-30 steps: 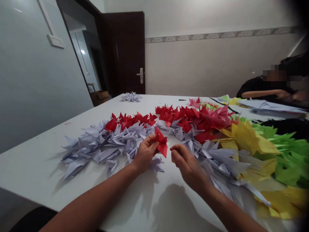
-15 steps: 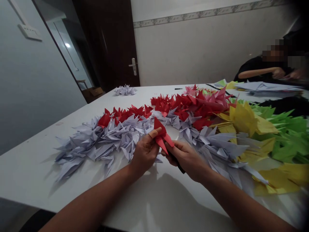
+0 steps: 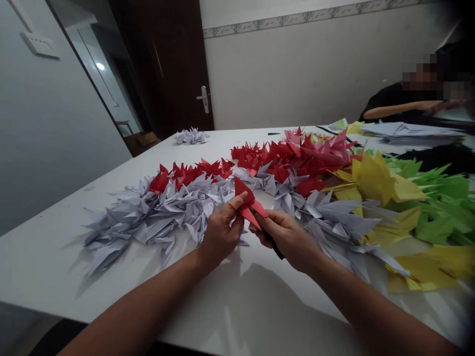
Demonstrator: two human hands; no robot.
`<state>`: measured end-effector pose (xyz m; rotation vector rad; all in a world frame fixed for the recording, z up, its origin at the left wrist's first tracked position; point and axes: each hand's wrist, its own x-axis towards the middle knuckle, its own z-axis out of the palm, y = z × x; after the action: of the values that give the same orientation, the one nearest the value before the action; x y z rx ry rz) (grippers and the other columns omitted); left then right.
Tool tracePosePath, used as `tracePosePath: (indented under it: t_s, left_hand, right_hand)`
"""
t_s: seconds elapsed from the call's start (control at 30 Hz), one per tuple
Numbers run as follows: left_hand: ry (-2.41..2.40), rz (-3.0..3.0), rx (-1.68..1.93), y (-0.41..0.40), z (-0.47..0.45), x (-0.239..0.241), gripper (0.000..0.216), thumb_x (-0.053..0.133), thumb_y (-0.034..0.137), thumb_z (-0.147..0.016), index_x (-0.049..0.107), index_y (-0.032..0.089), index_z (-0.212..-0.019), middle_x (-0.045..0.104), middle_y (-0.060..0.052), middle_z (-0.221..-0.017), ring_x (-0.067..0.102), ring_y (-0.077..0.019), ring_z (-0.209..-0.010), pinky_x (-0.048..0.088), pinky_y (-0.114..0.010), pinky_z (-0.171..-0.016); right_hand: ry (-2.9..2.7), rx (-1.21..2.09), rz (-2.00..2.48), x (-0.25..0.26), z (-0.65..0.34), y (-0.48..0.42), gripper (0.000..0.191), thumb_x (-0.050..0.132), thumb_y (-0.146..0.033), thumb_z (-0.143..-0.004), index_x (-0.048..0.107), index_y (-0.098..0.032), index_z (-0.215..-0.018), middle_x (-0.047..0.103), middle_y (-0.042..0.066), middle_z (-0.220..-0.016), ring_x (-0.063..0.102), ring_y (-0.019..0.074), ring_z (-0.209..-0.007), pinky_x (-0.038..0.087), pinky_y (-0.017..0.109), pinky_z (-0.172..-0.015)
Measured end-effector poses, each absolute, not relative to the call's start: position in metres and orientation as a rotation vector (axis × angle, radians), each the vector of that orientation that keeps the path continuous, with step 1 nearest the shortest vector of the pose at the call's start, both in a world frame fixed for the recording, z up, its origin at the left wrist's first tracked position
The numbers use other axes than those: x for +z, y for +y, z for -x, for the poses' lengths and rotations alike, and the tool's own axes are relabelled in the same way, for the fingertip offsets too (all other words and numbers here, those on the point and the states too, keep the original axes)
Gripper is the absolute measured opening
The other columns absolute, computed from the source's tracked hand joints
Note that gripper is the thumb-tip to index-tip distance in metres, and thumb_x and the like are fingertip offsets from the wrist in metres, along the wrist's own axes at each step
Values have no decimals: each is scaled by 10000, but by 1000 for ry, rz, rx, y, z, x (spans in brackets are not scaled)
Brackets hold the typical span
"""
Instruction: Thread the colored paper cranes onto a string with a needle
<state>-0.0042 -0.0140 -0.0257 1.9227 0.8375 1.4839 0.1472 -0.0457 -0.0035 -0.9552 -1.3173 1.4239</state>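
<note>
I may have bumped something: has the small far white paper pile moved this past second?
No: the far white pile sits as before at the far-left corner of the table.

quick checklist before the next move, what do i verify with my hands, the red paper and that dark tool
1. Left hand grips red folded paper: ok
2. Right hand holds dark tool: ok
3. Tool's working end fully visible: not ok, partly hidden among the red flaps
4. Tool's end clear of left fingers: cannot tell
5. Other person's hands away from red paper: ok, across the table
</note>
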Motion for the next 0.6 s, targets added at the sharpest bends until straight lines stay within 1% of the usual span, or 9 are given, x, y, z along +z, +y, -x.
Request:
tracePosePath:
  t_s: [0.17, 0.27, 0.37, 0.6]
  left_hand:
    - [935, -2006, 1533, -13, 7, -23, 442, 544, 110, -820, 547, 272, -1232, 618, -30, -1184, 598, -198, -1046, 460, -322, -959]
    - [947, -1980, 1487, -12, 7, -24, 443, 535, 125, -832, 524, 265, -1252, 610, -36, -1195, 595, -198, -1058, 460, -321, -962]
    - [945, -2016, 1457, -11, 8, -25, 431, 529, 119, -832, 534, 252, -1241, 616, -41, -1185, 600, -198, -1051, 454, -328, -976]
    - [880, -2208, 1507, -11, 7, -25, 453, 505, 91, -828, 521, 249, -1253, 621, -37, -1180, 610, -183, -1034, 482, -314, -951]
  right_hand:
    - [-1319, 1442, 913, -1, -149, -47, 384, 550, -524, -780, 523, -161, -660, 431, -41, -535, 341, 59, -453, 217, 218, -427]
    - [-1330, 1453, 924, 1, -149, -47, 402, 557, -541, -766, 531, -156, -653, 434, -38, -519, 357, 63, -456, 230, 219, -432]
    - [-1320, 1443, 921, 0, -148, -47, 412, 562, -555, -753, 515, -163, -634, 425, -44, -499, 347, 65, -449, 231, 220, -429]
    - [-1318, 1399, 952, -4, -149, -43, 429, 559, -567, -749, 477, -175, -594, 427, -43, -495, 339, 65, -439, 224, 227, -427]
